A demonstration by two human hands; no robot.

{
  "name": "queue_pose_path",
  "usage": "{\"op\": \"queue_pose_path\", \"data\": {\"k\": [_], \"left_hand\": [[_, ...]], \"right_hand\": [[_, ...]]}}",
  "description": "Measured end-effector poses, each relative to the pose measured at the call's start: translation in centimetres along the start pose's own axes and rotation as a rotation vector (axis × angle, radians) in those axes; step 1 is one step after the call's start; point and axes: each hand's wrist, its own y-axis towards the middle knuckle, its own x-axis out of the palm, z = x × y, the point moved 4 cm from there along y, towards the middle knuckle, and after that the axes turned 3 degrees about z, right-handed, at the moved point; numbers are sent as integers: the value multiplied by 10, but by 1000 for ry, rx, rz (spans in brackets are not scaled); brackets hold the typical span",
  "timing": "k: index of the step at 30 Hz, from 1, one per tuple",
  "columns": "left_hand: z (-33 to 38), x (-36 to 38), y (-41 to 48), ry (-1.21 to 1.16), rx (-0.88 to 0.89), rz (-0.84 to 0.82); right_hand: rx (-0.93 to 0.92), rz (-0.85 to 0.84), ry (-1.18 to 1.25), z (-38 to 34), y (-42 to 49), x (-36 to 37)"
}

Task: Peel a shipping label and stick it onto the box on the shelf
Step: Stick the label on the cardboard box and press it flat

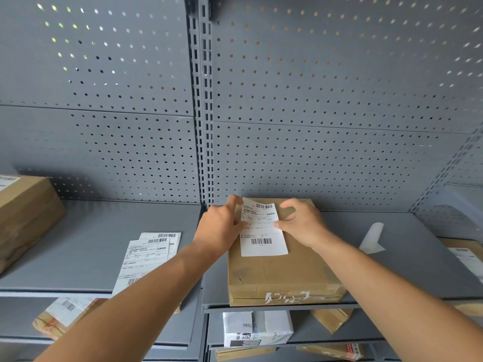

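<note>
A flat brown cardboard box (277, 273) lies on the grey shelf (418, 270). A white shipping label (264, 237) with barcodes lies on the box's top, its far end slightly lifted. My left hand (220, 226) pinches the label's left edge between thumb and fingers. My right hand (303, 222) holds the label's right edge with the thumb, fingers curled over the box's far part.
A stack of spare labels (146, 254) lies on the shelf to the left. A peeled white backing strip (372, 237) lies to the right. Another brown box (23, 212) stands at far left. Parcels (257, 329) fill the lower shelves. Perforated grey panels rise behind.
</note>
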Motion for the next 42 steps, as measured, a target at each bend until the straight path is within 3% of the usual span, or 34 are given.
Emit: {"op": "queue_pose_path", "data": {"k": [11,18,22,25,33,42], "left_hand": [[-4,-2,-8,-14,73,68],[3,5,-26,137,-20,-184],[19,9,-37,207,-49,-157],[23,18,-49,223,-20,-180],[22,17,-54,6,5,-149],[14,14,-61,-165,-108,-66]], "right_hand": [[-82,17,-79,-5,-9,-1],[-94,-58,-174,-12,-31,-9],[-176,-37,-161,-21,-57,4],[-223,35,-340,-19,-69,13],[-266,74,-437,-16,-74,12],[-189,103,-498,-3,-78,2]]}}
